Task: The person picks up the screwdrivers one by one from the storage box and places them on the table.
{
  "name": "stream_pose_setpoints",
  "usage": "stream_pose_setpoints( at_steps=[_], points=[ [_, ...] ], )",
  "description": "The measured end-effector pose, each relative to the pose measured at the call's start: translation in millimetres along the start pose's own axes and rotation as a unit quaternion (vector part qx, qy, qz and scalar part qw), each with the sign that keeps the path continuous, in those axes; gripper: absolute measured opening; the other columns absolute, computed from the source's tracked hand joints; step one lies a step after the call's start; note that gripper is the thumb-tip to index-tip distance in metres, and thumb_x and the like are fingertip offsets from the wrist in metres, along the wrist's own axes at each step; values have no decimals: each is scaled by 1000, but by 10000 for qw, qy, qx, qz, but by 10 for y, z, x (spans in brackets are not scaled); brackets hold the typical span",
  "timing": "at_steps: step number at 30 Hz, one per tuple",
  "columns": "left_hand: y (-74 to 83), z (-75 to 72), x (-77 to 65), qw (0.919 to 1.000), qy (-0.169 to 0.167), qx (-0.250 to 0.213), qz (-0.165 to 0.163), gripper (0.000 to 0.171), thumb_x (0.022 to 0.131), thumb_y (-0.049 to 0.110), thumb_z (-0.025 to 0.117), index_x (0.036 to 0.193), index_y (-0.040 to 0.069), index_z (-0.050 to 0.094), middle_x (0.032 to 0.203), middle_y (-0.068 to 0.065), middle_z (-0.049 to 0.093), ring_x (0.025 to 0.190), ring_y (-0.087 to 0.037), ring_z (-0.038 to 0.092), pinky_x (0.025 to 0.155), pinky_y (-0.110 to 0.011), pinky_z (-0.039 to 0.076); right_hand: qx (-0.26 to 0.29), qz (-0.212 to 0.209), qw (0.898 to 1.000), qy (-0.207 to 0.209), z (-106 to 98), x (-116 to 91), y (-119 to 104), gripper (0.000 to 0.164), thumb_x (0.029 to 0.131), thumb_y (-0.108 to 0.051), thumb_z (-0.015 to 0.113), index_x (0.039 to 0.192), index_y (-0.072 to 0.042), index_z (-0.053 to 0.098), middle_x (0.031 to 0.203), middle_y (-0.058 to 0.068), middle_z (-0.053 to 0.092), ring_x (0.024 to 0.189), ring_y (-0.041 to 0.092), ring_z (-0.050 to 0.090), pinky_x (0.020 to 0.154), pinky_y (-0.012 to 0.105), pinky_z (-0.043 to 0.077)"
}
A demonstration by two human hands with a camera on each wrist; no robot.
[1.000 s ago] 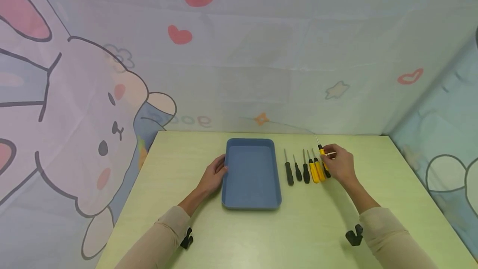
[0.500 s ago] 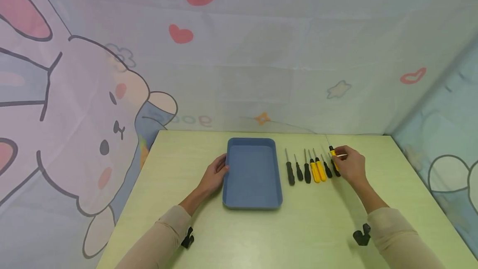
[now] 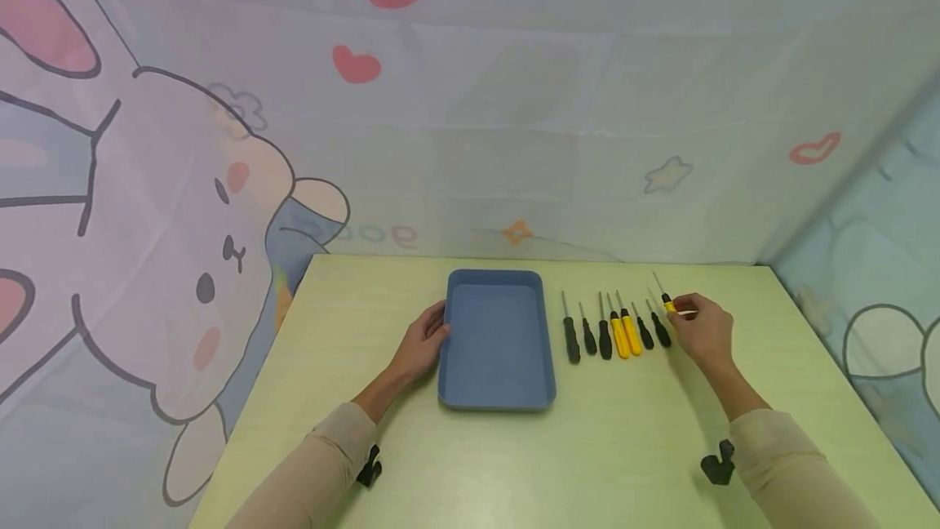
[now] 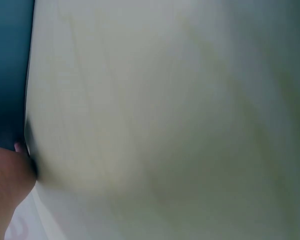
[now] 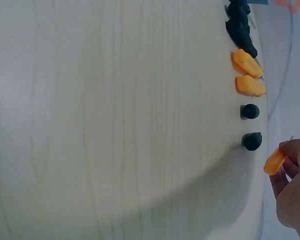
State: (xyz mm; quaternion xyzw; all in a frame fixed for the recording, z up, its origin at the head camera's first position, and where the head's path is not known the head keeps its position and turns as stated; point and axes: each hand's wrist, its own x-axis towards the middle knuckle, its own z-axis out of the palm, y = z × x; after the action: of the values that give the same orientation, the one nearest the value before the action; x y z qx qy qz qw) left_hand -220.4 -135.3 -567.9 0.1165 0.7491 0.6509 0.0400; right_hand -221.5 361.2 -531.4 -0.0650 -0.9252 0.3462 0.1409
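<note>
My left hand (image 3: 421, 343) holds the left rim of a blue rectangular tray (image 3: 497, 345), thumb at the rim and fingers along the outer wall. Part of that hand (image 4: 9, 175) and the tray's side (image 4: 7, 75) show in the left wrist view. At the right, my right hand (image 3: 702, 333) pinches a yellow and black screwdriver (image 3: 668, 305), its shaft pointing to the back. The yellow handle (image 5: 274, 161) shows between the fingers in the right wrist view. Just left of it lies a black screwdriver (image 3: 662, 331), the last of a row on the table.
The row runs from a long black screwdriver (image 3: 572, 341) by the tray, past two yellow screwdrivers (image 3: 626, 335), to the black ones near my right hand. A patterned cloth (image 3: 514, 145) hangs behind the pale table (image 3: 499, 464). Black wrist mounts (image 3: 718, 464) hang under both sleeves.
My right hand has moved right with the yellow screwdriver, uncovering the two black screwdrivers at the row's right end. The left hand and the tray have stayed in place.
</note>
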Motion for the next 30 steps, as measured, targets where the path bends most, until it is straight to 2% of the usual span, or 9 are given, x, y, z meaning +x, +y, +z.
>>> stream_pose_setpoints(
  at_steps=[7, 13, 15, 24, 30],
  points=[
    [8, 3, -2, 10000, 9, -60, 5, 56, 110, 2, 50, 162, -9, 31, 166, -29, 33, 154, -43, 34, 125, -52, 30, -104, 154, 9998, 35, 1, -36, 59, 27, 97, -11, 73, 117, 7, 72, 115, 26, 75, 101, 43, 73, 66, 25, 53],
    [25, 7, -7, 10000, 42, -88, 22, 56, 110, 1, 50, 161, -9, 31, 165, -30, 34, 154, -43, 34, 125, -52, 30, -210, 216, 9995, -82, 17, -66, 118, 27, 97, -10, 72, 117, 8, 71, 115, 27, 75, 102, 44, 73, 81, 41, 55],
    [23, 6, -7, 10000, 46, -72, 16, 56, 110, 1, 50, 161, -9, 31, 165, -30, 35, 154, -43, 35, 125, -52, 30, -191, 247, 9994, -126, 25, -72, 140, 27, 97, -10, 72, 117, 9, 71, 116, 27, 74, 102, 44, 73, 82, 43, 55],
    [26, 11, -11, 10000, 57, -24, -22, 56, 110, 2, 49, 161, -8, 31, 166, -29, 34, 154, -43, 34, 126, -52, 30, -244, 83, 9997, 21, 69, -70, 235, 25, 94, -8, 72, 114, 7, 73, 111, 24, 76, 97, 40, 75, 74, 32, 54],
    [21, 12, -5, 10000, 58, -17, -67, 56, 110, 1, 49, 162, -8, 30, 166, -29, 33, 154, -42, 34, 125, -51, 31, -253, 43, 9997, 22, 85, -71, 230, 25, 94, -8, 72, 113, 7, 72, 110, 25, 76, 97, 41, 74, 76, 35, 55]
  ],
)
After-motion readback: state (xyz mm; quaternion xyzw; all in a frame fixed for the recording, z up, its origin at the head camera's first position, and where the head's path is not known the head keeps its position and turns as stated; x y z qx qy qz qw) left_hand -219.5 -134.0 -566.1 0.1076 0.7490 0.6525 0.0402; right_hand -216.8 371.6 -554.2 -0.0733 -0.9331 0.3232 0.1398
